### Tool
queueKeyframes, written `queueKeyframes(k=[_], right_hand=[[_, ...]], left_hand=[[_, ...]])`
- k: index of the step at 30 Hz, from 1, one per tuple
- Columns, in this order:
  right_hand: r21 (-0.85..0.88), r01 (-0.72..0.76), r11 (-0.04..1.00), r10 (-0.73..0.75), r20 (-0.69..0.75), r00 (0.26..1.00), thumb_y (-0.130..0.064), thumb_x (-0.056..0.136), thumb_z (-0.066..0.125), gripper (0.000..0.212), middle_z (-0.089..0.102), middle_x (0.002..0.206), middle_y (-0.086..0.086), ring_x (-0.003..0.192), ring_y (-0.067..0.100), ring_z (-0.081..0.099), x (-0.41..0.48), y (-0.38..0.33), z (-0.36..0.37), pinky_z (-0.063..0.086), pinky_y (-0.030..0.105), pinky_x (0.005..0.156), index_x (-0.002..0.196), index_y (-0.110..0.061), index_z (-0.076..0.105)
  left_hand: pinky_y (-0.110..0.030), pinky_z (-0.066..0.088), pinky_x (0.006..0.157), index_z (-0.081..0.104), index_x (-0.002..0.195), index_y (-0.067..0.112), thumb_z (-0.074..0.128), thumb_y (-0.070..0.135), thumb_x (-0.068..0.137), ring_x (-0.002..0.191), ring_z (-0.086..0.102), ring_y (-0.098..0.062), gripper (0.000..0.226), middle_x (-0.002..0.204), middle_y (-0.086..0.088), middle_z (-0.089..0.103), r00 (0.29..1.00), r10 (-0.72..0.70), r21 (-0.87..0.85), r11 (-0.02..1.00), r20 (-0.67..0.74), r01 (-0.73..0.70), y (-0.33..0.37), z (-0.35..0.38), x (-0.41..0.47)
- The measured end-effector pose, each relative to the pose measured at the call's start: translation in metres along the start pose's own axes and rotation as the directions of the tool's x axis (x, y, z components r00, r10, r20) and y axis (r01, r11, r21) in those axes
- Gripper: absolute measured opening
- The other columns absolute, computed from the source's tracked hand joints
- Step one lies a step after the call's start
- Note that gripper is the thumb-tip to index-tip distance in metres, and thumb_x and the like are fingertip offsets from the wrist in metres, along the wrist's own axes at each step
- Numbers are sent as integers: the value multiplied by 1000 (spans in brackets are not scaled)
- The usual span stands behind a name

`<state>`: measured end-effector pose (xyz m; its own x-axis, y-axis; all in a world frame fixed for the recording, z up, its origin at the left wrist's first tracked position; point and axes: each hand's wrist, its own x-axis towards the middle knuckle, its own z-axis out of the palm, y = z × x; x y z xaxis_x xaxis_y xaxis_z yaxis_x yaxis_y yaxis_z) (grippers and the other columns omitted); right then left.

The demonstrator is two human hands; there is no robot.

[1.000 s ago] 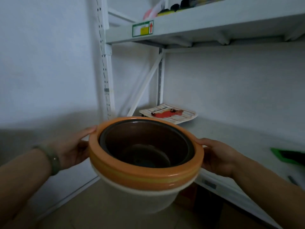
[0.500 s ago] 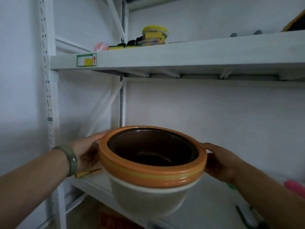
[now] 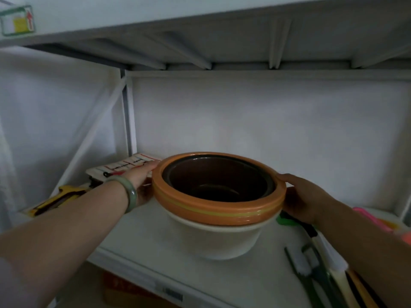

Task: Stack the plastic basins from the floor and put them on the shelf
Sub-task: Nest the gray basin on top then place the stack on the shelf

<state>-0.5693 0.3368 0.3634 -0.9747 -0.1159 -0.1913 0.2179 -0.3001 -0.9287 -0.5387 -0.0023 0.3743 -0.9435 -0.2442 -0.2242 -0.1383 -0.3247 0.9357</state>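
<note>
A stack of nested plastic basins (image 3: 219, 210) sits in the middle of the view: orange rims with a yellow band on top, a dark brown inside, and a cream basin at the bottom. Its base rests on or just above the white shelf board (image 3: 142, 238); I cannot tell which. My left hand (image 3: 142, 185) grips the stack's left rim, a green bangle on the wrist. My right hand (image 3: 304, 197) grips the right rim.
A flat printed card (image 3: 124, 170) and a yellow-black object (image 3: 57, 197) lie on the shelf at the left. Green-handled tools (image 3: 311, 270) and a pink item (image 3: 371, 216) lie at the right. The upper shelf (image 3: 222, 41) hangs close overhead. A white upright post (image 3: 129, 112) stands behind on the left.
The stack has moved forward and in under the upper shelf, down to the middle shelf board. Both hands have kept their grip on the rims.
</note>
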Motion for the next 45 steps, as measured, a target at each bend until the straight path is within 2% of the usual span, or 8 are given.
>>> queueKeyframes(k=[5,8,13,17,23,30,37,45], right_hand=[[-61,-29,998,26,-53,998,-30,45,85,55,50,77,14,78,26,50,8,11,-15,42,37,92,86,-5,57],[-83,-41,996,31,-122,992,-29,76,69,28,50,68,12,63,23,50,9,18,-16,45,33,72,72,-5,55],[-65,-25,998,15,-142,990,-24,84,63,23,51,68,12,61,22,51,19,26,-18,47,32,61,73,-4,56],[-77,-31,997,19,-159,987,-25,82,65,23,50,69,12,63,22,50,22,26,-20,47,34,66,74,-6,56],[-30,-26,999,22,-140,990,-24,85,62,20,52,70,12,63,22,50,23,29,-21,47,32,63,80,-6,58],[48,-34,998,42,-161,986,-22,84,63,18,57,73,13,66,23,54,20,31,-19,50,34,61,85,-4,61],[90,-35,995,52,-201,978,-22,84,64,19,57,71,12,64,22,55,19,32,-13,48,35,59,87,-4,61],[135,-28,990,58,-229,972,-23,85,66,23,60,77,14,66,22,57,14,31,-9,54,33,62,93,-1,63]], left_hand=[[-15,44,34,60,106,15,56,25,87,35,60,-12,22,50,-5,64,999,50,-56,997,-9,-51,-14,17,10],[-16,47,37,54,126,12,51,17,88,45,62,-15,38,54,-5,65,998,53,-66,996,-16,-54,-20,20,22],[-32,51,70,64,95,10,46,20,91,73,59,-22,21,82,-8,63,998,55,-77,996,36,-52,-33,20,39],[-32,48,67,64,83,12,46,22,93,72,59,-21,23,59,-3,70,994,86,-63,995,65,-82,-38,21,49],[-30,49,74,65,94,11,52,24,90,78,60,-21,19,88,-9,65,988,108,-67,993,111,-101,-40,16,61],[-24,55,55,65,83,9,54,25,89,56,66,-15,21,58,-2,71,988,142,-83,987,66,-136,-43,17,71],[-34,50,75,61,109,3,55,31,88,84,63,-24,36,100,-14,67,993,114,-84,990,20,-112,-44,21,64],[-40,53,86,65,101,7,56,43,84,79,66,-27,42,85,-11,71,998,50,-12,999,-28,-50,-40,18,65]])
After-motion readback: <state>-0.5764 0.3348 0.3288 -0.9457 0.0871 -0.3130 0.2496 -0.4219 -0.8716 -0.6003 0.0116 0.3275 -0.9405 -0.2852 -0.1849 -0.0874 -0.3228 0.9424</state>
